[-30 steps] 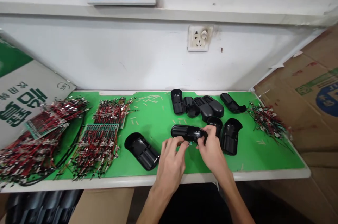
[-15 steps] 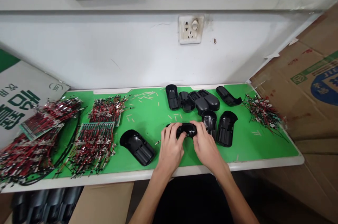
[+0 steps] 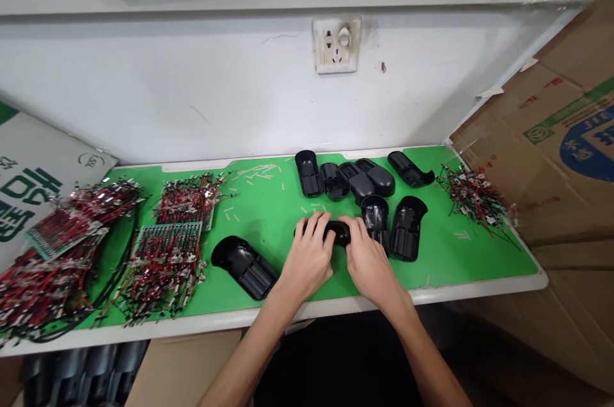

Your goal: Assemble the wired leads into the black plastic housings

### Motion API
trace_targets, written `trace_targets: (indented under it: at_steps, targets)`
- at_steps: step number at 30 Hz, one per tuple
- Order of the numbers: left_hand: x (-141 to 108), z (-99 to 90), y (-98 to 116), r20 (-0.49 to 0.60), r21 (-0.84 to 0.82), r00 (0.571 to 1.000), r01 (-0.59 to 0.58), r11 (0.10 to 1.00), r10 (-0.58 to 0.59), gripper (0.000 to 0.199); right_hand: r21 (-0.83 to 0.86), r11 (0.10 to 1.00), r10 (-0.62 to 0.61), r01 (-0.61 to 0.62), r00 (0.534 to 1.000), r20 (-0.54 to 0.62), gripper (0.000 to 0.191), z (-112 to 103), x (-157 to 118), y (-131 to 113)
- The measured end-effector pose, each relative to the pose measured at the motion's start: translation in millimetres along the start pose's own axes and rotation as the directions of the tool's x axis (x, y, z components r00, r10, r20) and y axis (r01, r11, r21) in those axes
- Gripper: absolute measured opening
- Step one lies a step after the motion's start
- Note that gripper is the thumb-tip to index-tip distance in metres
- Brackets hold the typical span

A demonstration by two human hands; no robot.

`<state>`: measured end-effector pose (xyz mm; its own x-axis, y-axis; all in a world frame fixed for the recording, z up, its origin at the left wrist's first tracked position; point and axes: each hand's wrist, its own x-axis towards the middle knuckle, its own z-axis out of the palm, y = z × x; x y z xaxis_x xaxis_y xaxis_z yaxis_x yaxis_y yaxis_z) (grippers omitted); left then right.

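Between my two hands is a glossy black plastic housing (image 3: 341,233), held crosswise just above the green mat (image 3: 283,218). My left hand (image 3: 309,256) wraps its left end, the thumb pressed against the near side. At its right end my right hand (image 3: 367,260) grips with curled fingers. Much of the housing is hidden under the fingers. A similar open black shell (image 3: 245,268) lies left of my left hand. Beside my right hand lie two more shells, one partly behind the fingers (image 3: 375,218) and one farther right (image 3: 407,230).
Several black shells (image 3: 309,175) lie along the back. Circuit boards with red and black wires (image 3: 165,266) pile up at left; another wire bundle (image 3: 474,196) sits at right. Thin pale strips (image 3: 256,171) are scattered about. A cardboard box (image 3: 542,157) borders the right side.
The whole view has shifted slightly. Both hands keep their hold on the black housing, with the left fingers and thumb slightly repositioned. The other shells stay where they were on the mat.
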<state>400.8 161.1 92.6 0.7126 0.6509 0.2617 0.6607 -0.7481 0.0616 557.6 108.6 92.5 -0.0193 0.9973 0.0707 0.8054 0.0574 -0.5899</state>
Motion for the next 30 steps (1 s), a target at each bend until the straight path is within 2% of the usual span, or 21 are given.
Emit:
trace_targets:
  at_steps: [3,5,8,12,19,24,30]
  targets:
    - [1.3,-3.6,-12.0,0.027,-0.092,1.000,0.012,0.996,-0.010,0.032,-0.007,1.000,-0.006,0.006,1.000,0.008,0.059,-1.5,-0.8,0.2]
    - [4.2,-6.4,-20.9,0.062,-0.155,0.998,0.026,0.988,-0.016,0.040,-0.005,1.000,-0.014,0.014,1.000,0.022,0.061,-1.8,-1.5,1.4]
    - [12.0,-9.4,-32.0,0.186,-0.222,0.982,0.031,0.974,0.011,0.050,0.011,1.000,-0.021,0.020,0.999,0.047,0.063,-1.8,-2.6,3.8]
    - [22.3,-11.2,-39.2,0.307,-0.315,0.951,0.059,0.947,0.042,0.039,0.020,1.000,-0.020,0.018,0.997,0.079,0.064,-2.4,-3.0,6.5]
    - [24.5,-13.2,-37.7,0.308,-0.228,0.947,-0.019,0.973,0.090,0.035,0.028,1.000,0.000,-0.003,0.995,0.102,0.058,-4.9,-2.3,4.0]
    - [28.1,-13.0,-40.3,0.315,-0.260,0.943,-0.024,0.965,0.109,0.038,0.036,0.999,0.011,-0.015,0.995,0.097,0.060,-5.4,-1.1,1.3]
    - [31.0,-16.6,-42.8,0.331,-0.248,0.937,-0.027,0.968,0.110,0.039,0.165,0.986,-0.007,-0.010,0.995,0.102,0.063,-12.1,0.2,2.1]
